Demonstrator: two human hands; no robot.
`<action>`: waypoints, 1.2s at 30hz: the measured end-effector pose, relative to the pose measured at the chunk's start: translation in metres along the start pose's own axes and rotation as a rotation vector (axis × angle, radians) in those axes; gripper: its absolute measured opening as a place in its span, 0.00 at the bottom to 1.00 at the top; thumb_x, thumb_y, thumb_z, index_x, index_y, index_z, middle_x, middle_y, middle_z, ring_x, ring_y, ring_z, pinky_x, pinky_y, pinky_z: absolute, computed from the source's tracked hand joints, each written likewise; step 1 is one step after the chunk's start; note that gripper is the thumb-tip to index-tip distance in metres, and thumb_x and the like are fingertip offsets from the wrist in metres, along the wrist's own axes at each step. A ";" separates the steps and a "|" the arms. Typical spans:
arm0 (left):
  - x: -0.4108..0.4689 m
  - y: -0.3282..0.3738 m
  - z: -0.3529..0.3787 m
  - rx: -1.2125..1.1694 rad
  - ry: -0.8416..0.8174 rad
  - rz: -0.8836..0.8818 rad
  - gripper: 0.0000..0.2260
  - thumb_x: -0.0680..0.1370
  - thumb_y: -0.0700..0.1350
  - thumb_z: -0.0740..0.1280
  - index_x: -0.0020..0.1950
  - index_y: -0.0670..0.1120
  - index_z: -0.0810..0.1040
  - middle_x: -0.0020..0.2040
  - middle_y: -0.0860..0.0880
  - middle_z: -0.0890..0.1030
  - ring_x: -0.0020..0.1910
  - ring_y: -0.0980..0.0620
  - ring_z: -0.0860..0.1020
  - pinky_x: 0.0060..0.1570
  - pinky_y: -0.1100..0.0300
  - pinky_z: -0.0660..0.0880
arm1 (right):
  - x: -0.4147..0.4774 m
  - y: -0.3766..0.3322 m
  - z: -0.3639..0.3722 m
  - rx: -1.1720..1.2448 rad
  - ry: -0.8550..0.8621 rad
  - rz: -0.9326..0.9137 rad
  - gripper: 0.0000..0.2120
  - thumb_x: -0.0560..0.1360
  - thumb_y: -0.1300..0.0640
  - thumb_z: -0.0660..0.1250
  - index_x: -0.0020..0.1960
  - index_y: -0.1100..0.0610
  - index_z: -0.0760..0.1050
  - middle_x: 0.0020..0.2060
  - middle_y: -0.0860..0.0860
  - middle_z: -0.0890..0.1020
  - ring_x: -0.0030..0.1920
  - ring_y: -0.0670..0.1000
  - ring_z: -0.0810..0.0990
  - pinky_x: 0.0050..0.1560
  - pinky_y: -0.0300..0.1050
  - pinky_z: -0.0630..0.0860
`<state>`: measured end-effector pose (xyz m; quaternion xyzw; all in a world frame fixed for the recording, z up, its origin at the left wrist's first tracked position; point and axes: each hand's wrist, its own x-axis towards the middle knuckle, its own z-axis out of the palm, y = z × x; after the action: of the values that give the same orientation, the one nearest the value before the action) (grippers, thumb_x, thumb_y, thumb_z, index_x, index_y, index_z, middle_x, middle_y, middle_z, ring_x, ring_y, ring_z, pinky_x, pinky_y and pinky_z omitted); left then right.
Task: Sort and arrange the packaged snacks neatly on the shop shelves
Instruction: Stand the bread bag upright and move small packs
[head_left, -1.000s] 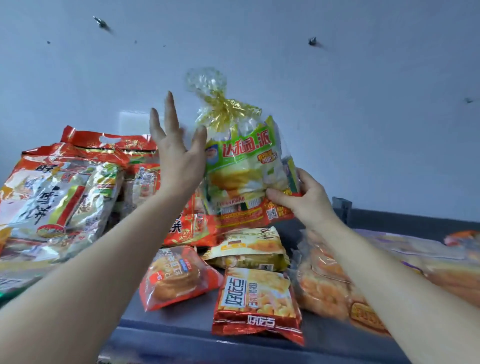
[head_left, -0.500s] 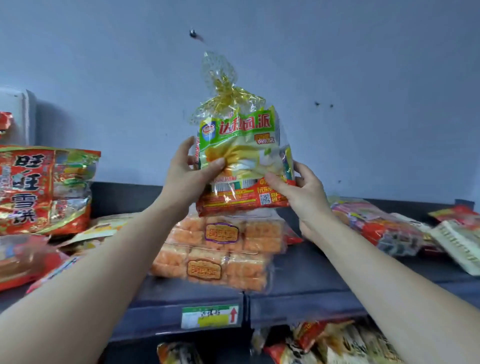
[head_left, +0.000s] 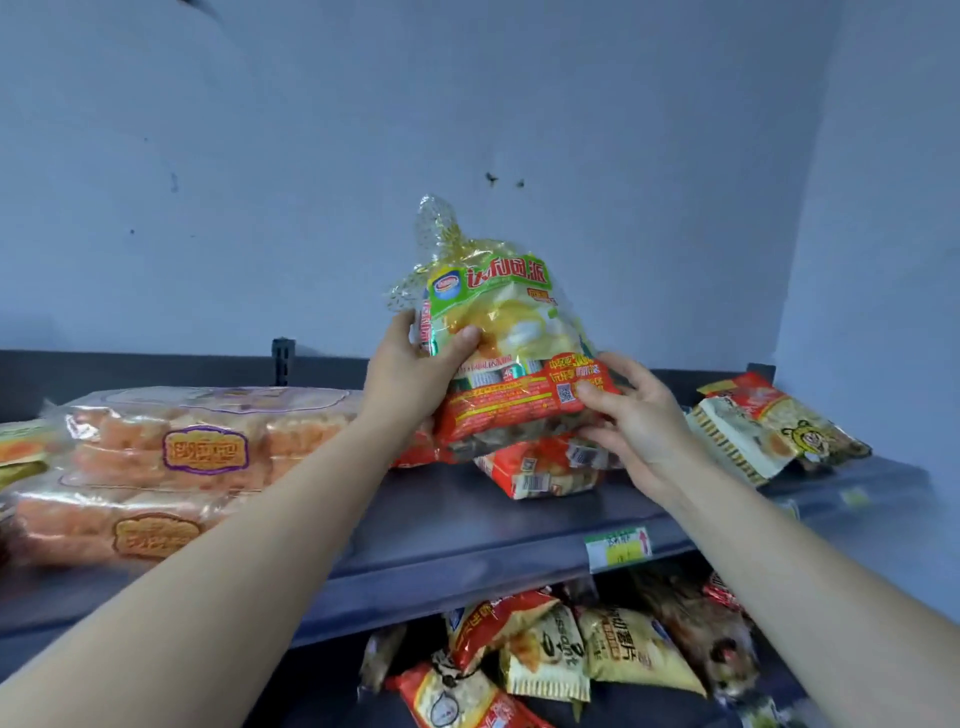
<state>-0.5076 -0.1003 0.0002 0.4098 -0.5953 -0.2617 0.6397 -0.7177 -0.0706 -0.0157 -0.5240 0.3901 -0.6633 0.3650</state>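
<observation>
Head view: the tied bag of pies (head_left: 498, 332) has come down and moved along the shelf (head_left: 441, 535). Half a second ago it was held high above the orange cake packs (head_left: 197, 447). Those now lie at its 9 o'clock, and its base hangs just over a red pack (head_left: 540, 470) at its 6 o'clock. Whether the two touch cannot be told.

The left hand (head_left: 410, 371), spread open beside the bag a second ago, now has a firm grip on it, thumb across the front and fingers behind. The right hand (head_left: 631, 415) keeps its grip on the red bottom band, thumb on the front and fingers curled underneath.

More packs (head_left: 769, 431) lie at the bag's 3 o'clock, and loose snacks (head_left: 545, 649) fill the level below at 6 o'clock.

My reading is that a place has been chosen, and the bag only needs to be set down upright.
</observation>
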 end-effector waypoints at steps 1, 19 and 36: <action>0.002 -0.002 0.013 0.012 -0.057 -0.009 0.32 0.70 0.61 0.72 0.70 0.52 0.67 0.46 0.52 0.79 0.46 0.51 0.80 0.50 0.55 0.77 | 0.006 0.005 -0.012 0.032 0.044 0.019 0.20 0.74 0.66 0.68 0.64 0.52 0.71 0.55 0.53 0.80 0.50 0.50 0.81 0.43 0.46 0.78; 0.052 -0.075 0.148 -0.045 -0.849 -0.217 0.30 0.69 0.42 0.75 0.68 0.50 0.66 0.55 0.50 0.83 0.52 0.50 0.83 0.51 0.55 0.80 | 0.087 0.090 -0.141 -0.267 0.059 0.427 0.28 0.75 0.72 0.63 0.68 0.49 0.66 0.52 0.52 0.80 0.50 0.54 0.80 0.43 0.52 0.79; -0.001 -0.072 0.142 0.051 -0.584 -0.394 0.45 0.43 0.55 0.85 0.58 0.48 0.77 0.52 0.50 0.85 0.51 0.53 0.83 0.52 0.60 0.76 | 0.091 0.099 -0.172 -0.722 -0.418 0.164 0.29 0.70 0.41 0.69 0.68 0.45 0.66 0.63 0.44 0.75 0.64 0.48 0.73 0.65 0.49 0.70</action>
<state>-0.6352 -0.1676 -0.0664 0.4404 -0.6689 -0.4716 0.3690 -0.8952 -0.1713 -0.0926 -0.7089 0.5551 -0.3324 0.2809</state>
